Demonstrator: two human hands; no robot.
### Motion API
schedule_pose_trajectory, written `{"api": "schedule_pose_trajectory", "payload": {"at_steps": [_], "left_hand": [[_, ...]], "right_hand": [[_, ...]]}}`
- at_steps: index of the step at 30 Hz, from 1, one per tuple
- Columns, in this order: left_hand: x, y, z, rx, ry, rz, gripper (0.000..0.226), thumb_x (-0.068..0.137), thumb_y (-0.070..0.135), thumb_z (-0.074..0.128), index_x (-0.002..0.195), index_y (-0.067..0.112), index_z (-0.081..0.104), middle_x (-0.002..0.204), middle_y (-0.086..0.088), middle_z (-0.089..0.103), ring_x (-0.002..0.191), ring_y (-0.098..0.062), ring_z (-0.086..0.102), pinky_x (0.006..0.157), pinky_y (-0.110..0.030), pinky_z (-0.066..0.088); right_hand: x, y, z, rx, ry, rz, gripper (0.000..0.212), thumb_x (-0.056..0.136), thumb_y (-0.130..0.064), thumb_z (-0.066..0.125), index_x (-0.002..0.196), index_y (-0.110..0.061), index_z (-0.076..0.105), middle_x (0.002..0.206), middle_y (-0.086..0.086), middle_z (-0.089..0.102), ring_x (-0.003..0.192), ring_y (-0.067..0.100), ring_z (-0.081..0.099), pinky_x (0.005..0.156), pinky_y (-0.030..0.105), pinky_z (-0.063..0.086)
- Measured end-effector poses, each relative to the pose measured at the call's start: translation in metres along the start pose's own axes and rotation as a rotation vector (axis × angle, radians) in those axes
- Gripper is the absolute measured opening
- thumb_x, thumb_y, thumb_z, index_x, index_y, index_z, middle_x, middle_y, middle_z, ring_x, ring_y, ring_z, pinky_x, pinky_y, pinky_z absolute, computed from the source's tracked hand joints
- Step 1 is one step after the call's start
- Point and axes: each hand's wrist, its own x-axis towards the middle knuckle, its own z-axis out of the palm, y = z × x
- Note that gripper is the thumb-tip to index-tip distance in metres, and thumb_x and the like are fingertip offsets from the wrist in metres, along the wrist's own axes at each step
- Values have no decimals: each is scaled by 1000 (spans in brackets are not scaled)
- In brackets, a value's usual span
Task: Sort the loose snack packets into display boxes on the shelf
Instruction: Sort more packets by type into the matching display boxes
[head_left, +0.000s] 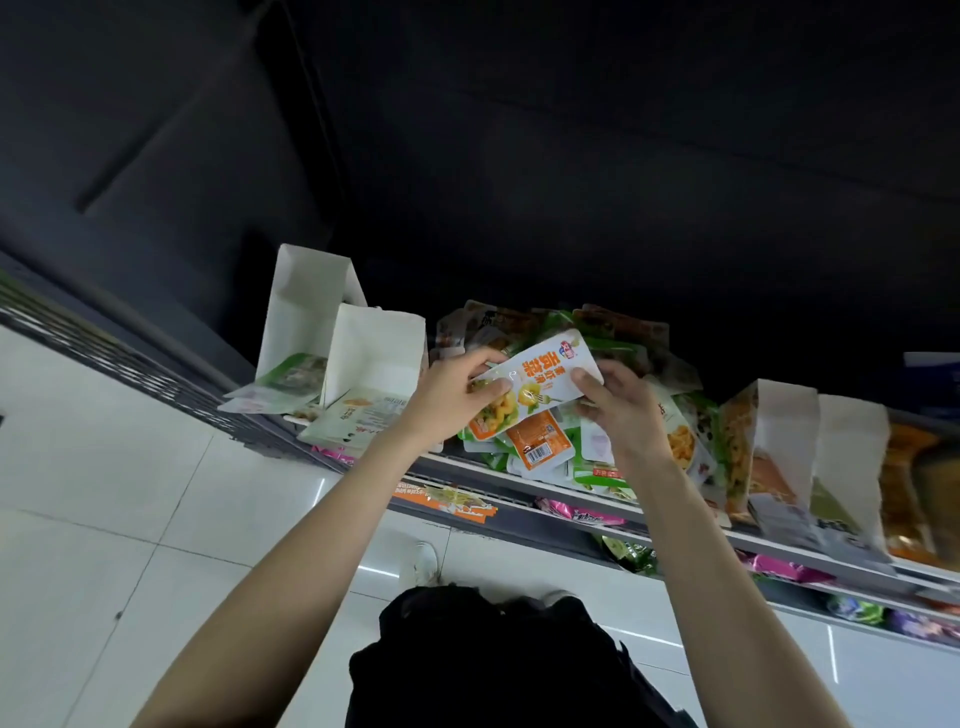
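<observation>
Both hands hold one white-and-orange snack packet (535, 379) above a heap of loose packets (566, 447) on the shelf. My left hand (452, 395) pinches the packet's left end, thumb on its face. My right hand (618, 402) grips its right end with curled fingers. Two white display boxes (374, 353) stand to the left of the heap; the nearer one holds pale packets, the farther one (301, 312) green packets. More display boxes (784, 447) with packets stand to the right.
The shelf's front rail (519, 488) runs diagonally down to the right, with lower shelves of pink and green packets (582, 514) beneath. White floor tiles (104, 519) lie to the left. My shoes (421, 561) and dark clothing are below.
</observation>
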Motion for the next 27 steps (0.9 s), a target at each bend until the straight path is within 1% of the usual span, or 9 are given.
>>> {"api": "schedule_pose_trajectory", "payload": {"at_steps": [3, 7, 10, 13, 18, 22, 24, 25, 27], "left_hand": [[-20, 9, -11, -233, -11, -73, 20, 89, 24, 62, 107, 30, 57, 109, 3, 66, 99, -10, 65, 77, -28, 57], [-39, 17, -23, -327, -48, -94, 20, 88, 22, 64, 103, 34, 59, 104, 4, 69, 93, -10, 68, 74, -28, 57], [-45, 21, -23, -325, -85, -104, 23, 87, 20, 65, 108, 28, 60, 106, -1, 70, 91, -11, 69, 74, -30, 58], [-48, 28, -15, -283, -167, -78, 23, 86, 18, 66, 104, 32, 61, 105, 1, 70, 94, -8, 67, 74, -27, 57], [-39, 61, 25, -64, -343, 29, 25, 86, 22, 67, 98, 42, 59, 104, 24, 62, 101, 7, 59, 87, -15, 49], [-28, 96, 87, 39, -396, 141, 23, 88, 26, 65, 105, 40, 61, 109, 26, 59, 107, 5, 56, 91, -11, 44], [-21, 110, 122, 35, -278, 171, 25, 90, 24, 61, 114, 34, 63, 113, 23, 60, 106, 5, 56, 88, -11, 45], [-17, 115, 140, 18, -184, 195, 27, 91, 21, 60, 116, 32, 62, 114, 21, 61, 105, 6, 56, 87, -11, 45], [-9, 122, 172, -8, 13, 214, 30, 91, 16, 60, 117, 30, 60, 114, 20, 61, 104, 8, 55, 87, -10, 43]], "right_hand": [[-10, -14, 7, -144, -149, -34, 17, 86, -15, 67, 102, -15, 59, 98, 3, 71, 85, 16, 69, 72, 31, 57], [-18, -16, 15, -232, -178, -73, 21, 87, -12, 66, 106, -18, 58, 92, -2, 69, 74, 11, 69, 62, 26, 58], [-25, -11, 12, -138, -211, -2, 20, 88, -10, 65, 107, -13, 59, 92, 5, 70, 68, 13, 68, 60, 23, 56], [-33, -4, -7, -101, -219, 52, 17, 88, -10, 64, 104, -11, 62, 91, 5, 73, 70, 17, 70, 64, 26, 59], [-56, 0, -78, -285, -289, -76, 12, 88, -13, 64, 99, -9, 66, 96, 1, 73, 86, 14, 71, 68, 30, 59], [-72, 9, -143, -375, -122, -155, 14, 89, -16, 63, 98, -5, 65, 92, 0, 73, 75, 18, 72, 64, 44, 59], [-78, 14, -177, -408, 43, -228, 7, 90, -16, 63, 84, -18, 65, 83, -4, 72, 68, 11, 70, 60, 39, 59], [-81, 16, -195, -454, 135, -289, 17, 91, -16, 62, 76, -23, 60, 76, -7, 70, 63, 6, 68, 57, 34, 57], [-84, 19, -231, -544, 274, -418, 17, 93, -18, 60, 76, -18, 59, 70, -2, 68, 59, 6, 65, 52, 27, 54]]}}
